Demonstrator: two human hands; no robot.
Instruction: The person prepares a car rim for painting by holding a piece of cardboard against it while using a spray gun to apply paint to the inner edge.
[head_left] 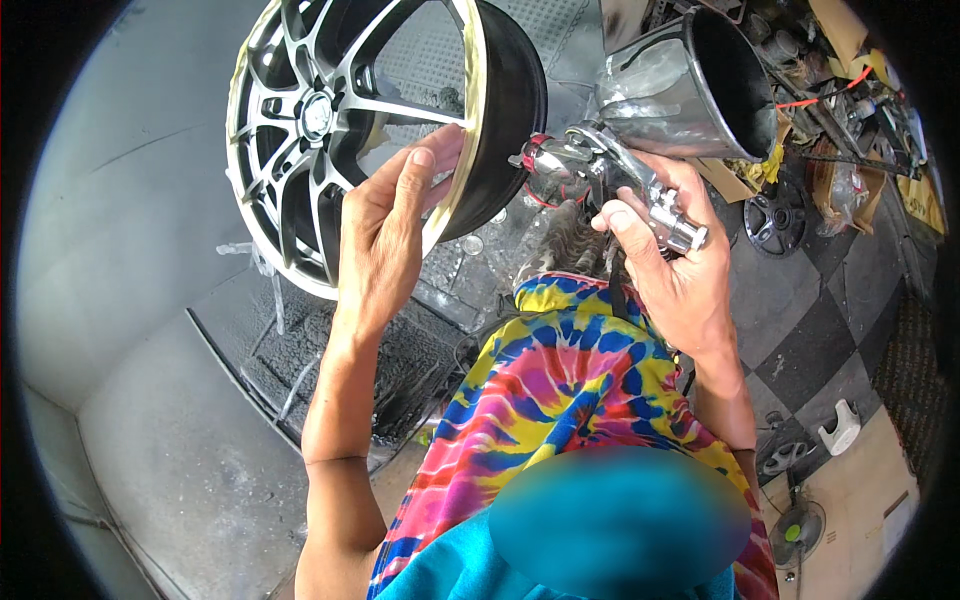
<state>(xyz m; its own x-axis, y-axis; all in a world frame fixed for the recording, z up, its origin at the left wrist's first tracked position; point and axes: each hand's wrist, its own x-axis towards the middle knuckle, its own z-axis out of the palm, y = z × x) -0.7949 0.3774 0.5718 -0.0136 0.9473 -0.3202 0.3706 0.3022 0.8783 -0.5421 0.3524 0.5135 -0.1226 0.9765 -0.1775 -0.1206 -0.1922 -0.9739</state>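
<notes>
A black wheel with silver spokes [316, 120] and pale masking tape round its rim [472, 80] fills the upper left. My left hand [395, 220] is at the tape's inner edge, its fingers stretched out and partly curved, apparently touching the wheel; whether they press on it I cannot tell. Just right of the wheel, my right hand [670, 280] grips a chrome spray gun [600, 165] with a red ring near its nozzle, thumb over the body. Below both hands are my tie-dyed clothing and a blurred teal patch.
A grey wall [110, 200] stands at the left. A metal bucket [645, 90] lies tilted behind the gun. Cardboard and clutter [850, 190] line the right, beside a round wheel cover [772, 215] on checkered flooring [820, 340]. A small fan [795, 530] sits at lower right.
</notes>
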